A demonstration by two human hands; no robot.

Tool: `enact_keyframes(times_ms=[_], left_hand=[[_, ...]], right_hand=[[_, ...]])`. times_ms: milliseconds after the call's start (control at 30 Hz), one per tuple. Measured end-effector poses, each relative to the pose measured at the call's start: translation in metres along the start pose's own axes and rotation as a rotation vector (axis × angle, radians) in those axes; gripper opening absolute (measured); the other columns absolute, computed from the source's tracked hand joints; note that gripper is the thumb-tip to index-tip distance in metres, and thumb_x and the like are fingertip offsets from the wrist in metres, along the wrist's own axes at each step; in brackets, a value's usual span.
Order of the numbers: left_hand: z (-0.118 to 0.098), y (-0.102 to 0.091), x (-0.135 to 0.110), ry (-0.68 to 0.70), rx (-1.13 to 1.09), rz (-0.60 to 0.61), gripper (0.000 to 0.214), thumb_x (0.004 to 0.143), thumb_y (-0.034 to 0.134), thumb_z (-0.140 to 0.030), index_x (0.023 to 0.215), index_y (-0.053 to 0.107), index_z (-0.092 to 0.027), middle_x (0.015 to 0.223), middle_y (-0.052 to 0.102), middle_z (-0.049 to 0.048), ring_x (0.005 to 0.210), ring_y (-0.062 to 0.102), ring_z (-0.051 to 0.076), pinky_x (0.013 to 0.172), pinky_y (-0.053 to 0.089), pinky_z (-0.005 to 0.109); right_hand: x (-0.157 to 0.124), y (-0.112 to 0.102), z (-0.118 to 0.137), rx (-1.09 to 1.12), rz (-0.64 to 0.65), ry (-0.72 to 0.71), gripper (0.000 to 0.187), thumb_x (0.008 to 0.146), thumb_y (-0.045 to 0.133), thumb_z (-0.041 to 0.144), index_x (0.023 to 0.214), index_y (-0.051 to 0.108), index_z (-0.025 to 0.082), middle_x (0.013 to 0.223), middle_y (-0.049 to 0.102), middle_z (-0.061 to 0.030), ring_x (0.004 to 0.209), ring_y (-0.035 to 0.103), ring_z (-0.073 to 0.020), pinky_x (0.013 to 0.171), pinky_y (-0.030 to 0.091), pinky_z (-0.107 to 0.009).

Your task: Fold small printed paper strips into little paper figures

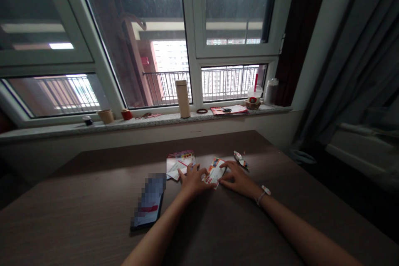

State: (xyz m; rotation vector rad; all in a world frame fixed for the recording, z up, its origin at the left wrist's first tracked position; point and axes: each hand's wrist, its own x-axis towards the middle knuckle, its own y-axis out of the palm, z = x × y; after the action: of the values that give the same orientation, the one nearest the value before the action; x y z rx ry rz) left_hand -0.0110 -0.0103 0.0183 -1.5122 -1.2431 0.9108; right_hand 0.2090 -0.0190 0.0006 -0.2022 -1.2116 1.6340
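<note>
Between my two hands, a small printed paper [215, 171] with a colourful top end lies on the brown table. My left hand [195, 181] grips its left edge with thumb and index finger; its other fingers spread toward a pile of printed leaflets [181, 158]. On that pile rests a white slip of paper [174, 170], partly covered by the left fingers. My right hand [237, 179] holds the paper's right edge with bent fingers. A small folded paper piece [240, 159] with pointed ends sits just beyond the right hand.
A phone [149, 201] lies left of my left forearm. Along the windowsill [158, 119] stand a tan flask [183, 99], a paper cup [106, 116], a drink cup with a red straw [254, 93] and a clear bottle [271, 91]. Scissors [227, 110] rest on red papers.
</note>
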Motion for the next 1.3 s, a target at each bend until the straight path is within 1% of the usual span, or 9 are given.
enact_keyframes(times_ms=[67, 133, 333, 500, 600, 833, 1000, 1133, 1300], left_hand=[[-0.0007, -0.001, -0.0004, -0.001, -0.001, 0.013, 0.06, 0.061, 0.066, -0.073, 0.109, 0.065, -0.038, 0.149, 0.039, 0.0082, 0.143, 0.016, 0.039, 0.1, -0.003, 0.078], [-0.0006, -0.0014, -0.0005, -0.001, -0.001, 0.022, 0.061, 0.06, 0.066, -0.074, 0.109, 0.064, -0.038, 0.15, 0.037, 0.0085, 0.143, 0.015, 0.039, 0.1, -0.002, 0.078], [-0.001, -0.0038, -0.0013, 0.003, 0.001, 0.033, 0.06, 0.062, 0.064, -0.074, 0.11, 0.063, -0.038, 0.152, 0.035, 0.008, 0.144, 0.013, 0.039, 0.1, 0.0, 0.079], [-0.0018, -0.0057, -0.0021, 0.011, -0.008, 0.046, 0.061, 0.062, 0.064, -0.074, 0.11, 0.063, -0.037, 0.154, 0.032, 0.0065, 0.144, 0.01, 0.041, 0.1, 0.0, 0.079], [-0.0007, -0.004, -0.0016, 0.021, -0.007, 0.032, 0.06, 0.061, 0.065, -0.074, 0.109, 0.063, -0.038, 0.153, 0.032, 0.0065, 0.144, 0.011, 0.041, 0.098, 0.0, 0.08], [0.0012, -0.0025, -0.0008, 0.026, -0.004, 0.027, 0.059, 0.061, 0.063, -0.075, 0.107, 0.063, -0.037, 0.153, 0.033, 0.0064, 0.143, 0.012, 0.041, 0.098, 0.001, 0.081], [0.0004, -0.0018, 0.0002, 0.02, 0.011, 0.033, 0.06, 0.061, 0.062, -0.076, 0.107, 0.064, -0.037, 0.153, 0.032, 0.0062, 0.143, 0.012, 0.041, 0.099, 0.002, 0.08], [-0.0006, -0.0033, -0.0009, 0.025, 0.012, 0.039, 0.06, 0.062, 0.061, -0.076, 0.108, 0.063, -0.037, 0.153, 0.032, 0.0065, 0.143, 0.013, 0.041, 0.099, 0.002, 0.08], [-0.0011, -0.0045, -0.0025, 0.019, 0.022, 0.046, 0.06, 0.063, 0.06, -0.076, 0.109, 0.062, -0.038, 0.154, 0.031, 0.0058, 0.143, 0.012, 0.041, 0.099, 0.002, 0.08]], right_hand=[[-0.001, 0.0011, 0.0004, 0.002, 0.006, -0.018, 0.018, 0.084, 0.063, 0.04, 0.086, 0.077, 0.028, 0.123, 0.056, -0.0059, 0.123, 0.043, -0.0229, 0.108, 0.032, -0.039], [-0.0023, 0.0027, 0.001, -0.012, -0.013, -0.018, 0.017, 0.084, 0.063, 0.039, 0.085, 0.077, 0.028, 0.118, 0.057, -0.006, 0.12, 0.045, -0.0223, 0.106, 0.034, -0.038], [-0.0045, 0.0044, 0.0042, -0.12, -0.094, 0.082, 0.023, 0.086, 0.061, 0.041, 0.078, 0.076, 0.026, 0.106, 0.058, -0.0063, 0.106, 0.052, -0.0204, 0.097, 0.04, -0.034], [-0.0031, 0.0037, 0.0037, -0.245, -0.139, 0.177, 0.028, 0.089, 0.055, 0.043, 0.084, 0.077, 0.026, 0.102, 0.059, -0.0071, 0.102, 0.053, -0.0208, 0.093, 0.042, -0.034], [-0.0023, 0.0036, 0.0044, -0.338, -0.157, 0.231, 0.034, 0.091, 0.05, 0.044, 0.087, 0.077, 0.025, 0.1, 0.06, -0.0088, 0.101, 0.053, -0.0225, 0.091, 0.042, -0.036], [-0.0007, 0.0026, 0.0086, -0.469, -0.133, 0.317, 0.039, 0.094, 0.041, 0.043, 0.094, 0.076, 0.025, 0.099, 0.061, -0.0109, 0.1, 0.054, -0.0243, 0.089, 0.043, -0.037], [0.0007, 0.0032, 0.0042, -0.548, -0.151, 0.404, 0.037, 0.094, 0.042, 0.04, 0.095, 0.075, 0.026, 0.11, 0.059, -0.0129, 0.104, 0.051, -0.027, 0.083, 0.045, -0.038], [0.0021, 0.0045, 0.0009, -0.572, -0.16, 0.42, 0.034, 0.094, 0.042, 0.037, 0.099, 0.074, 0.026, 0.121, 0.055, -0.0132, 0.108, 0.049, -0.0288, 0.082, 0.045, -0.04], [0.0029, 0.0051, 0.0013, -0.585, -0.167, 0.44, 0.032, 0.094, 0.042, 0.034, 0.102, 0.072, 0.026, 0.126, 0.053, -0.0137, 0.111, 0.047, -0.0304, 0.082, 0.044, -0.04]])
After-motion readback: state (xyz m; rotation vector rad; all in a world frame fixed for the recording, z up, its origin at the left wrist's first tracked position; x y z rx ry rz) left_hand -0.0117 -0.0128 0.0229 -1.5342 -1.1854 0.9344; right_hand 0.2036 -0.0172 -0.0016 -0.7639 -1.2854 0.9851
